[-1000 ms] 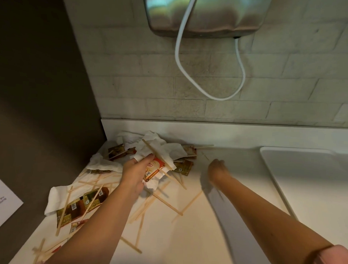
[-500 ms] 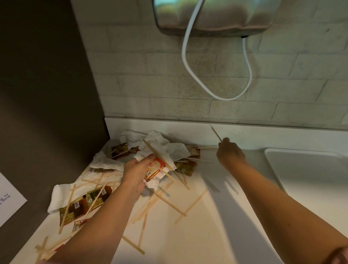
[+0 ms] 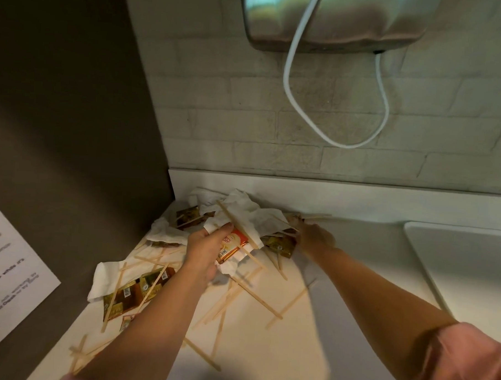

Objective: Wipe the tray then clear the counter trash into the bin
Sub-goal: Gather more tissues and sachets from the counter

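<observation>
**Item 1.** Your left hand [image 3: 205, 246]: thumb and fingers curled round an orange-and-white printed sachet [image 3: 233, 244], together with a fold of the crumpled white paper napkin [image 3: 254, 216] that lies over it. Position: middle of the heap.

**Item 2.** Your right hand [image 3: 316, 237]: back toward the camera, fingertips pushed into the heap's right edge, just beside a brown-and-gold foil sachet [image 3: 280, 244]. You cannot tell from this view whether the fingers pinch anything.

**Item 3.** Trash, the task's thing: napkins, sachets and thin pale wooden stir sticks [image 3: 257, 297]. It is piled in the back-left corner of the white counter [image 3: 265, 357], and loose sticks are scattered forward toward you. Further sachets lie on a flat napkin near the counter's left edge.

**Item 4.** White rectangular tray [image 3: 455, 262]: on the counter to your right, well apart from the heap, with neither hand on it.

**Item 5.** Bin: not in view.

**Step in hand (judged):** clearing the trash, at the gathering stage. Both hands are at the heap and nothing has been lifted yet.

**Next move (judged):**
- Draw your hands toward each other so the napkins bunch round the sachets and sticks.
- Grip firmly, because the smooth sticks will likely slide out of a loose bundle.
- Expect more than one handful. The forward scatter lies outside your present reach.
- Locate the bin before you lift.
</observation>
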Available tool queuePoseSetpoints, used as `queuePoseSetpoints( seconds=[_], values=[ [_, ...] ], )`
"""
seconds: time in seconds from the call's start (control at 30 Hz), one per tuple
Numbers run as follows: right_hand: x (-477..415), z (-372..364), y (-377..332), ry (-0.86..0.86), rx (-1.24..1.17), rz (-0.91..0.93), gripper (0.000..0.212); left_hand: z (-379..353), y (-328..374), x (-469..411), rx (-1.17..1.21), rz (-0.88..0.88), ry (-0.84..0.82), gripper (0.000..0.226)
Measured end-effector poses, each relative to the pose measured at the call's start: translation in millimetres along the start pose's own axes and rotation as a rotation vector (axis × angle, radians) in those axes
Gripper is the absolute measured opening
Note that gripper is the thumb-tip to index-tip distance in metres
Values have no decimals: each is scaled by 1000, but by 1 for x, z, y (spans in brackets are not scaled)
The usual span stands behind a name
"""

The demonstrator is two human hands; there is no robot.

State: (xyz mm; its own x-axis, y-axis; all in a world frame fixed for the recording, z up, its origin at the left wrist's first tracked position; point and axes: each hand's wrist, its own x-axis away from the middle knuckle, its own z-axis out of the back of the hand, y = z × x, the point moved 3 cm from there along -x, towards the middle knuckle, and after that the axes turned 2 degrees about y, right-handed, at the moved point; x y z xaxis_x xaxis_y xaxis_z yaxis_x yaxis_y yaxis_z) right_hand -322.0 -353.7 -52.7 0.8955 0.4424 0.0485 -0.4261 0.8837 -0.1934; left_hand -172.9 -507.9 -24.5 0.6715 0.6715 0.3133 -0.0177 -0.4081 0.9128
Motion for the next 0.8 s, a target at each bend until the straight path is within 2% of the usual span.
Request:
queuePoseSetpoints(
  seconds=[0.17,0.23,0.33,0.37,0.43,0.5,0.63,0.8],
  values=[
    [0,5,3,-9,-8,-43,47,1,2,7,-37,-10,19,7],
    [2,12,0,-33,-97,-48,41,2,2,11,-58,-17,33,10],
    [10,25,-13,-67,-455,10,9,2,2,20,-69,-17,39,11],
    [16,29,-19,-107,-650,9,8,2,1,23,-74,-15,40,10],
    [29,37,-33,-213,-985,7,19,2,0,32,-72,-14,36,9],
    [45,46,-49,-280,-1097,62,19,3,-3,41,-66,-11,33,9],
    [73,54,-73,-278,-947,157,22,5,-9,60,-66,-18,40,8],
    [88,46,-72,-302,-687,111,25,6,-18,86,-66,-32,28,8]
  ],
)
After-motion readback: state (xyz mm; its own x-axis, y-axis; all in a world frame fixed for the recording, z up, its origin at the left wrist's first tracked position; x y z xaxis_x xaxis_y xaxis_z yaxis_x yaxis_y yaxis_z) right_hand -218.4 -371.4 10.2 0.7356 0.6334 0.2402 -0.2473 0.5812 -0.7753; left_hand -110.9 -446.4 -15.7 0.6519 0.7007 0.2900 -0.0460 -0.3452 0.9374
